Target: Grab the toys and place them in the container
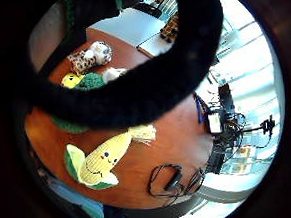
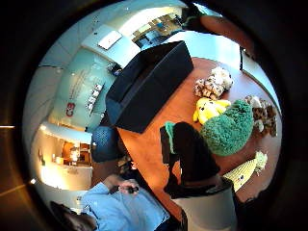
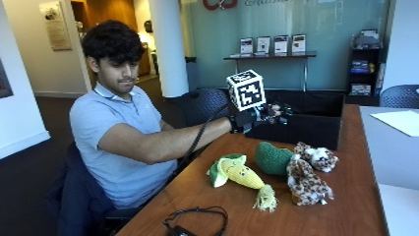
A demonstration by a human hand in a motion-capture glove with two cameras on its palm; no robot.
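While the black-gloved right hand (image 3: 256, 117) hovered beside the black fabric box container (image 3: 302, 121), fingers unreadable, the yellow knitted corn toy (image 3: 239, 172) lay below it toward the person, its long axis pointing away from the container.

We can read very little here. On the glass wall (image 3: 288, 19) behind the table, pale lettering at the top edge begins "Comp", and the rest is cut off or too faint for us to make out. Beside it we see part of a red logo (image 3: 219, 4), cut off and unreadable. The leaflets (image 3: 272, 45) on the shelf and the poster (image 3: 54, 24) carry print too small for us to read.
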